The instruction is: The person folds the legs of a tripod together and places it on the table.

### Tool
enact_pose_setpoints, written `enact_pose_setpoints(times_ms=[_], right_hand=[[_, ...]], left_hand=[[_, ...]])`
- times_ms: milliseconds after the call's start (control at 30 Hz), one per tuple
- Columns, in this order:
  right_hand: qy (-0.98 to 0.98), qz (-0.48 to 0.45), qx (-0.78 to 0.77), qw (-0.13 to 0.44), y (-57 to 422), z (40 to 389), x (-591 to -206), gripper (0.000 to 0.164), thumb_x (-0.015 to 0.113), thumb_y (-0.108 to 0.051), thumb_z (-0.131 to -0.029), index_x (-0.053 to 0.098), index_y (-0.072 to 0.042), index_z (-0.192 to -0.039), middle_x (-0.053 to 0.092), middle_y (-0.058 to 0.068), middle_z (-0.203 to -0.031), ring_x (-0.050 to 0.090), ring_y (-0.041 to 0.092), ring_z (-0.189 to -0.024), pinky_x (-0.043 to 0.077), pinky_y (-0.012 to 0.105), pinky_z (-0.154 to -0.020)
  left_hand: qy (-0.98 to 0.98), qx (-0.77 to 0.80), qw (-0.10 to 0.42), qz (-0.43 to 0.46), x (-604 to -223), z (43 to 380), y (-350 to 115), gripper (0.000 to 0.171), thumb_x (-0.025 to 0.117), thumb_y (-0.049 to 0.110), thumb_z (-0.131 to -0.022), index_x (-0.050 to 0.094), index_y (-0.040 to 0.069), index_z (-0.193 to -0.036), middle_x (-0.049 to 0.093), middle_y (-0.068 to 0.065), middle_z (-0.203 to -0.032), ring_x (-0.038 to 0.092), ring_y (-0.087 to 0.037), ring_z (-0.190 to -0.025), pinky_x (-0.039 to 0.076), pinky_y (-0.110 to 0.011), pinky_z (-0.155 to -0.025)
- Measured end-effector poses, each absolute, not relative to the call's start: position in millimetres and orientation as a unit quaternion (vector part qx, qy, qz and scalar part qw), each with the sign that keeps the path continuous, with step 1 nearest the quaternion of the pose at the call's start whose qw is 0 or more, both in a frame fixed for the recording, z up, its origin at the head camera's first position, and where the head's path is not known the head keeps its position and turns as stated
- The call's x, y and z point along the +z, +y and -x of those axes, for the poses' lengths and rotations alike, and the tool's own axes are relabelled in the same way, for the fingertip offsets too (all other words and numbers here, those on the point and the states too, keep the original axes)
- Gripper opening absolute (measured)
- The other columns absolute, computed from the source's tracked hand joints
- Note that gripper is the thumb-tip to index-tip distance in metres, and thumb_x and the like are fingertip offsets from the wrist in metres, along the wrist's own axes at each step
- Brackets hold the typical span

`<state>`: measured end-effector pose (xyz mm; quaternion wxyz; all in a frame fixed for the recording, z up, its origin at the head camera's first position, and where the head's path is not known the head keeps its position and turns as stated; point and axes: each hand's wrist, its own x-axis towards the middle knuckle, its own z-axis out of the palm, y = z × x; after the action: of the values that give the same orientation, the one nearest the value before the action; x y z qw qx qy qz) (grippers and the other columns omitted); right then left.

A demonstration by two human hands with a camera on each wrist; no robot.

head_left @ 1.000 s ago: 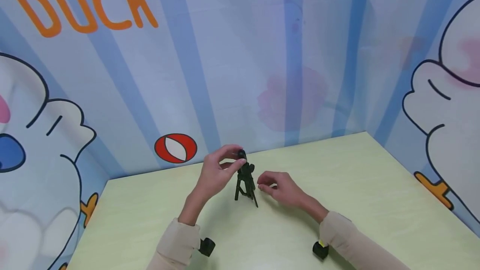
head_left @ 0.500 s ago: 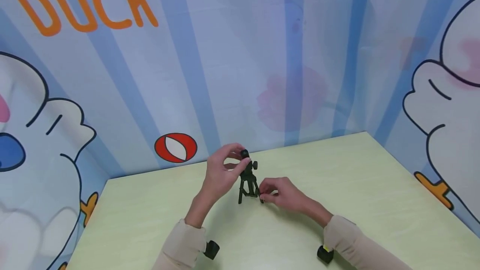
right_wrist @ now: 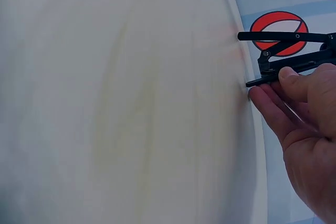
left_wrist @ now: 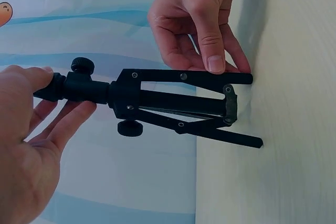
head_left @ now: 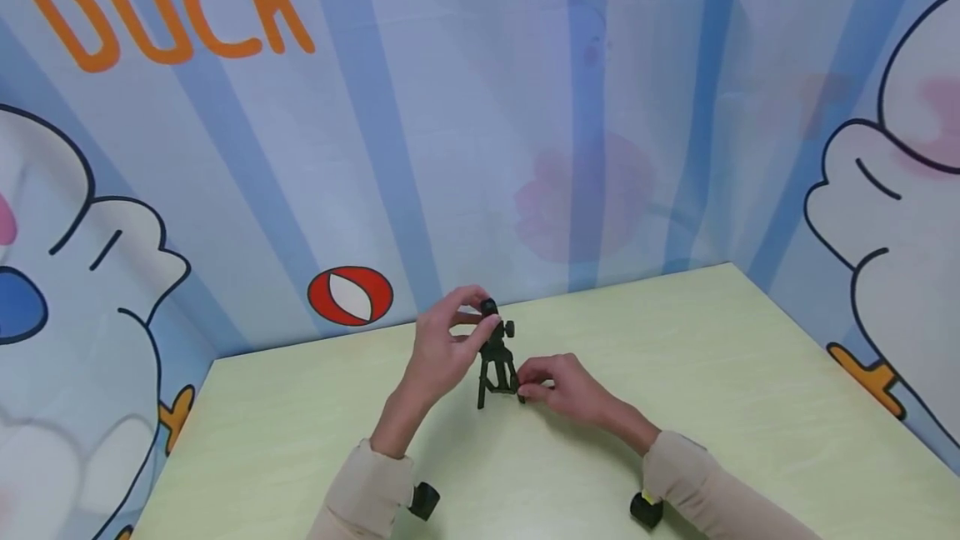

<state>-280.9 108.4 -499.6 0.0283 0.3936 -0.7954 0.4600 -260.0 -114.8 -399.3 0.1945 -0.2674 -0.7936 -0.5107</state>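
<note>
— What do you hold?
— Your left hand [head_left: 444, 346] pinches the round top of a small black tripod [head_left: 496, 357], matte plastic, standing on the pale green table [head_left: 712, 373].
— And your right hand [head_left: 564, 383]?
— Thumb and fingers curl on one thin leg, near its foot.
— Any writing?
— "DUCK" [head_left: 168, 13], orange, on the striped backdrop. Your sleeves run off frame.

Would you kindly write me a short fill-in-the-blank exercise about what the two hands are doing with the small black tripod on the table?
1. The left hand holds the mini tripod at its ____ end.
2. The right hand pinches one of the tripod's ____ near the tabletop.
3. The tripod stands on a pale ____ table.
4. The orange letters on the backdrop spell ____.

Missing words: top; legs; green; DUCK
</note>
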Motion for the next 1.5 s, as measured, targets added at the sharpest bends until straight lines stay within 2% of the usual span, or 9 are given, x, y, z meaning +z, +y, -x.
enact_pose_setpoints(times_ms=[400,867,1200,1500], right_hand=[[-0.806,-0.378,0.453,0.043,98,284,-502,0.006,0.073,0.004,-0.094,0.074,-0.003,-0.094,0.076,0.004,-0.091,0.073,0.012,-0.086,0.061,0.031,-0.081],[-0.808,-0.374,0.453,0.044,93,288,-501,0.007,0.073,0.002,-0.094,0.076,-0.005,-0.093,0.076,0.002,-0.091,0.073,0.009,-0.086,0.061,0.029,-0.08],[-0.81,-0.372,0.451,0.041,92,288,-500,0.006,0.073,0.002,-0.094,0.075,-0.004,-0.093,0.077,0.003,-0.092,0.074,0.012,-0.087,0.061,0.03,-0.082],[-0.821,-0.375,0.429,0.034,92,289,-496,0.007,0.071,0.002,-0.096,0.074,-0.004,-0.095,0.075,0.004,-0.096,0.073,0.015,-0.093,0.061,0.032,-0.086]], left_hand=[[-0.798,-0.499,0.217,0.259,-397,258,-119,0.024,0.076,0.01,-0.096,0.066,0.008,-0.118,0.069,-0.008,-0.103,0.075,-0.023,-0.083,0.064,-0.03,-0.072],[-0.803,-0.486,0.246,0.241,-400,258,-119,0.021,0.076,0.013,-0.096,0.066,0.011,-0.115,0.069,-0.006,-0.1,0.075,-0.022,-0.079,0.063,-0.028,-0.065],[-0.809,-0.476,0.247,0.242,-397,259,-118,0.02,0.076,0.01,-0.096,0.065,0.01,-0.112,0.069,-0.004,-0.097,0.075,-0.019,-0.081,0.063,-0.028,-0.075],[-0.818,-0.479,0.214,0.237,-399,253,-124,0.034,0.076,0.013,-0.097,0.068,0.012,-0.13,0.068,-0.007,-0.115,0.076,-0.024,-0.089,0.063,-0.031,-0.072]])
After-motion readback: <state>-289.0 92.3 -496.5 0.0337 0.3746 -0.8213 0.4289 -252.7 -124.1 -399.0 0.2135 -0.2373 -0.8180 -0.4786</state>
